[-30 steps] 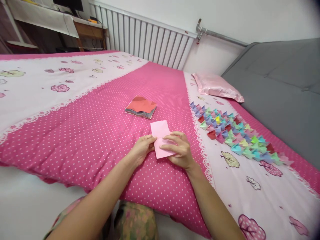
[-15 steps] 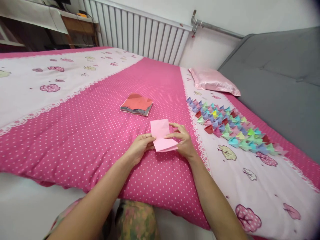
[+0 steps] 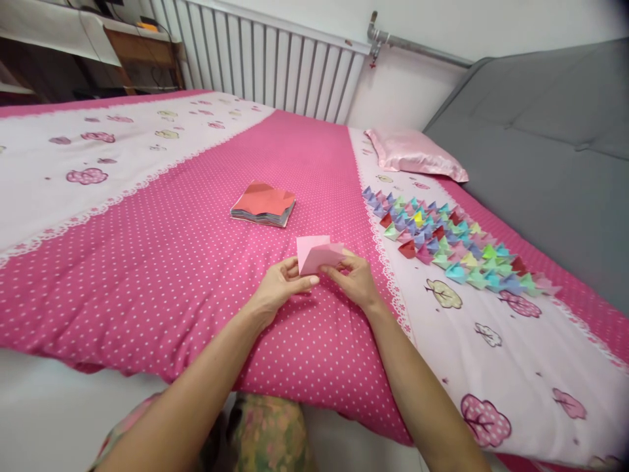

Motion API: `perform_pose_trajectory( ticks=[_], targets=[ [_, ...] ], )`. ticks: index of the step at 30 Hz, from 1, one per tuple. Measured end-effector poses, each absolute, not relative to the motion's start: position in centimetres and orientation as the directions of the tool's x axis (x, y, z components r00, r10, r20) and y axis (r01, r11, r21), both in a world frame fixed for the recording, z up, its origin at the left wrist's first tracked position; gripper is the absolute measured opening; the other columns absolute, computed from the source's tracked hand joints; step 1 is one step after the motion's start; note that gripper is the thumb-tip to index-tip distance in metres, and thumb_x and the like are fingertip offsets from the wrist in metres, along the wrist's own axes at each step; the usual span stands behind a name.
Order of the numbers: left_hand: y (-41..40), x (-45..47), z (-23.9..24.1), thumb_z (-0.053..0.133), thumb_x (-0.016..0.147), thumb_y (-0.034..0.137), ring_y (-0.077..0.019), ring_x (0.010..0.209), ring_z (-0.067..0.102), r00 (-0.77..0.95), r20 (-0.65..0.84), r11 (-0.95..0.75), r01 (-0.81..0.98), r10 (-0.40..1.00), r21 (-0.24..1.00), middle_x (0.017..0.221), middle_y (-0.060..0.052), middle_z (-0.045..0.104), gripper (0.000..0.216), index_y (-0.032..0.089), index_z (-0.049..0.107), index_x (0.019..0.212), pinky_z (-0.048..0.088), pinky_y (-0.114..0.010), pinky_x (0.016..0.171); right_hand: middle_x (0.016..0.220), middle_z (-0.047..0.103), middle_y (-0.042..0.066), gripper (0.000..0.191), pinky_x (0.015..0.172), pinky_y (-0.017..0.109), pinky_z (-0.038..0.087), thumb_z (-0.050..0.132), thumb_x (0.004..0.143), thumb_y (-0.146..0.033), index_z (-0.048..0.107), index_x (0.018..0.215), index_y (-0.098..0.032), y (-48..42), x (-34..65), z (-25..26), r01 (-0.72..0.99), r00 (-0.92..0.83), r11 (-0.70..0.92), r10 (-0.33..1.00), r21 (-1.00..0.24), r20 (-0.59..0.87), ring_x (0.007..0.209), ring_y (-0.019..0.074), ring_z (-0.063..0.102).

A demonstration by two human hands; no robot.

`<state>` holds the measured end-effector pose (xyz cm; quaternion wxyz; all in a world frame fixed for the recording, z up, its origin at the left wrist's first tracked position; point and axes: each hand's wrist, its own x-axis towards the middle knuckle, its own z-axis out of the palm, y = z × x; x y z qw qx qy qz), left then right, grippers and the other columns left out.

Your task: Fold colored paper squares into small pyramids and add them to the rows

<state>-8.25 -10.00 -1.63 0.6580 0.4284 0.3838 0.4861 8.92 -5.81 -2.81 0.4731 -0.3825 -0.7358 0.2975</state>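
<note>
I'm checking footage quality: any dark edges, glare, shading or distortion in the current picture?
In the head view, the top right corner is dark; the pillow shows a soft sheen; the near flap of the pink paper looks shaded; the radiator slants, perhaps from camera tilt or lens distortion.

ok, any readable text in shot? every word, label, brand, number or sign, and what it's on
None readable.
Pink paper, red-topped paper stack, folded paper pieces: no lettering visible.
Bedspread: printed pictures and dots, no words visible.
Small mark on the radiator: too small to tell.
</note>
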Motion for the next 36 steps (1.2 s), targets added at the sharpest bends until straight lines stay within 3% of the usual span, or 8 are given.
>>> perform_pose_trajectory(
  ticks=[5,9,12,17,20,25,29,36],
  targets=[
    [-10.1,-7.6,-1.9,0.073,0.062,0.03,-0.0141,0.079,0.062,0.143,-0.105,0.146,-0.319,0.984,0.936,0.095,-0.01,0.068,0.043,0.012,0.063,0.099,0.048,-0.022,0.066,0.1,0.064,0.008,0.017,0.057,0.025,0.045,0.065,0.074,-0.034,0.068,0.078,-0.018,-5.9,8.8,-2.8,0.296,-0.306,0.536,0.837,-0.791,0.453,0.079,0.0168,0.06],
    [-10.0,-7.3,-2.3,0.072,0.062,0.035,-0.0126,0.071,0.061,0.103,-0.116,0.143,-0.309,0.988,0.94,0.082,-0.008,0.069,0.033,0.011,0.066,0.084,0.046,-0.022,0.064,0.09,0.063,0.006,0.021,0.057,0.025,0.045,0.067,0.071,-0.036,0.058,0.067,-0.017,-5.8,8.8,-3.2,0.281,-0.285,0.485,0.866,-0.828,0.41,0.072,0.0147,0.058],
    [-9.9,-7.3,-2.5,0.071,0.063,0.034,-0.0105,0.063,0.059,0.124,-0.109,0.141,-0.284,0.986,0.949,0.074,-0.006,0.068,0.029,0.011,0.066,0.08,0.044,-0.021,0.059,0.077,0.06,0.0,0.029,0.055,0.023,0.044,0.071,0.065,-0.034,0.052,0.082,-0.02,-5.8,8.8,-3.5,0.154,-0.201,0.372,0.919,-0.916,0.339,0.064,0.0122,0.057],
    [-10.0,-7.3,-2.7,0.067,0.066,0.027,-0.0084,0.056,0.054,0.226,-0.115,0.162,-0.203,0.967,0.966,0.067,-0.004,0.065,0.02,0.01,0.066,0.076,0.039,-0.02,0.056,0.08,0.06,-0.002,0.059,0.057,0.022,0.046,0.076,0.059,-0.029,0.046,0.11,-0.024,-5.8,8.8,-3.2,-0.047,-0.205,0.237,0.949,-0.971,0.241,0.066,0.0117,0.059],
    [-10.1,-7.3,-2.6,0.065,0.064,0.02,-0.0078,0.053,0.053,0.242,-0.113,0.153,-0.152,0.964,0.977,0.065,-0.003,0.064,0.013,0.009,0.065,0.072,0.037,-0.019,0.053,0.075,0.063,-0.001,0.047,0.055,0.022,0.047,0.076,0.06,-0.031,0.057,0.103,-0.02,-6.0,8.9,-2.9,-0.077,-0.266,0.129,0.953,-0.989,0.145,0.064,0.0122,0.059],
    [-10.2,-7.1,-2.4,0.065,0.065,0.025,-0.0088,0.052,0.053,0.053,-0.105,0.114,-0.222,0.993,0.968,0.06,-0.003,0.062,0.018,0.009,0.065,0.073,0.039,-0.021,0.053,0.081,0.069,0.004,0.039,0.066,0.027,0.051,0.078,0.058,-0.031,0.064,0.092,-0.018,-6.0,9.1,-3.1,-0.133,-0.29,0.04,0.954,-0.99,0.078,0.072,0.016,0.063],
    [-10.3,-7.0,-2.3,0.065,0.067,0.034,-0.0102,0.057,0.054,0.014,-0.056,0.058,-0.276,0.998,0.959,0.064,-0.004,0.063,0.024,0.01,0.066,0.073,0.041,-0.022,0.057,0.08,0.069,0.003,0.031,0.07,0.03,0.051,0.076,0.06,-0.033,0.066,0.085,-0.018,-6.1,9.3,-3.2,-0.096,-0.341,0.061,0.936,-0.993,0.091,0.073,0.0166,0.063],
    [-10.5,-6.9,-2.1,0.068,0.065,0.037,-0.0067,0.046,0.044,0.08,-0.023,0.035,-0.164,0.997,0.986,0.05,0.0,0.056,0.027,0.012,0.064,0.055,0.033,-0.021,0.047,0.07,0.066,0.002,0.024,0.056,0.025,0.048,0.072,0.064,-0.038,0.067,0.073,-0.017,-6.1,9.2,-3.1,-0.017,-0.274,0.15,0.95,-0.989,0.149,0.06,0.0135,0.058]
  ],
)
